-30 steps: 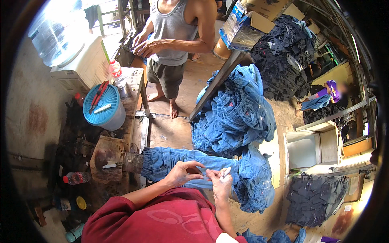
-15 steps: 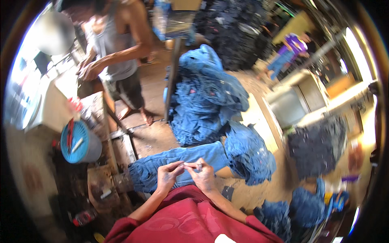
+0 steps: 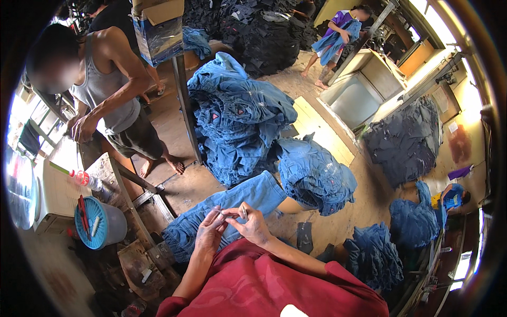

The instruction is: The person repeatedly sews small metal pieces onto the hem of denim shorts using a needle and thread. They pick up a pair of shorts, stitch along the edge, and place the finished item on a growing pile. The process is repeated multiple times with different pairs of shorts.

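Fingertips together, my left hand (image 3: 209,233) and my right hand (image 3: 252,226) meet over a pair of blue jeans (image 3: 240,195) laid across in front of me. Both are pinched closed. A small, slim greyish thing pokes up between the fingers of my right hand; its kind cannot be made out. Whatever the left fingers pinch is too small to tell. The jeans' gathered end lies left of my hands. Just beyond to the right sits a bunched bundle of denim (image 3: 317,174), and farther off rises a tall stack of blue denim garments (image 3: 237,113).
At left, a blue bucket (image 3: 117,224) holds red-handled scissors on its lid, near a plastic bottle (image 3: 84,178). A person in a grey tank top (image 3: 108,79) stands far left; another in purple (image 3: 338,31) carries denim. Denim piles (image 3: 372,253) lie right, a dark cloth heap (image 3: 406,140) beyond.
My view has swung, so the surroundings sit farther left in the picture. My hands stay together, fingers pinched. The person in purple now holds denim up in front.
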Demonstrator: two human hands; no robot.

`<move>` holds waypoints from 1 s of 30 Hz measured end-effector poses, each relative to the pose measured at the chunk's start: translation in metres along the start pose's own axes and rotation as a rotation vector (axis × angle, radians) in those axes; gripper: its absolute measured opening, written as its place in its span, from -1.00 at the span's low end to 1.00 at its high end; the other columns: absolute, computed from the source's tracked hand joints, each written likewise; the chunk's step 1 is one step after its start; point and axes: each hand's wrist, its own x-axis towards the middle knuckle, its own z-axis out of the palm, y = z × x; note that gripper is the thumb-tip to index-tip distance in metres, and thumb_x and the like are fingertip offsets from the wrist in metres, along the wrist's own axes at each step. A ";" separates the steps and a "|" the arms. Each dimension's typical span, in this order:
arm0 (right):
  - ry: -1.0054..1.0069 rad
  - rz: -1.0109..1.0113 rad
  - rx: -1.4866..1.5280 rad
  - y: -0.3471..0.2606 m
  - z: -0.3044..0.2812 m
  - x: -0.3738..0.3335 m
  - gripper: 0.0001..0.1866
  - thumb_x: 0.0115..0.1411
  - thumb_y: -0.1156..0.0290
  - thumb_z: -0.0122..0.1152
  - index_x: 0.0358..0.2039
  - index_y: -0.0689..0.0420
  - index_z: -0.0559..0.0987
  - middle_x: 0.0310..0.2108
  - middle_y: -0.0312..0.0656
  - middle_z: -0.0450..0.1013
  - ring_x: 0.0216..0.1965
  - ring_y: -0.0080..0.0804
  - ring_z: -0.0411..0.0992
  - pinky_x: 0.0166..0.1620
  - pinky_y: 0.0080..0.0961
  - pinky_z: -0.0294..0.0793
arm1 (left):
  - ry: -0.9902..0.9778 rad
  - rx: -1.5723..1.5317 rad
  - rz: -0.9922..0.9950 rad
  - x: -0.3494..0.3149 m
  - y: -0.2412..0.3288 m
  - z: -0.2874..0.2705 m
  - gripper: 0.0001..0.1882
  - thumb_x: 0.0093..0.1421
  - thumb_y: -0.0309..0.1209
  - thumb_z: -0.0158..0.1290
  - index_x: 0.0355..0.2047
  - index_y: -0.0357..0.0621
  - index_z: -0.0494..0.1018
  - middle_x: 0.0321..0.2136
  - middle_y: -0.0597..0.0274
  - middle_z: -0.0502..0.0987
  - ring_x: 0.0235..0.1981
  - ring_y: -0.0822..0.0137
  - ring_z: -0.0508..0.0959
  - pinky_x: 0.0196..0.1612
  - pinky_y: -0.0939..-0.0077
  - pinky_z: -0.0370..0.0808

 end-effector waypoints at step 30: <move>-0.207 -0.416 -0.309 0.011 0.113 0.105 -0.64 0.18 0.42 0.57 -0.41 0.21 0.45 -0.52 -0.29 0.43 -0.53 -0.53 0.32 -0.40 -0.52 0.38 | 0.334 1.387 0.890 -0.045 -0.004 -0.092 -0.84 0.19 -0.36 0.33 -0.23 -0.07 0.65 -0.33 0.14 0.66 -0.23 0.05 0.63 -0.11 0.22 0.59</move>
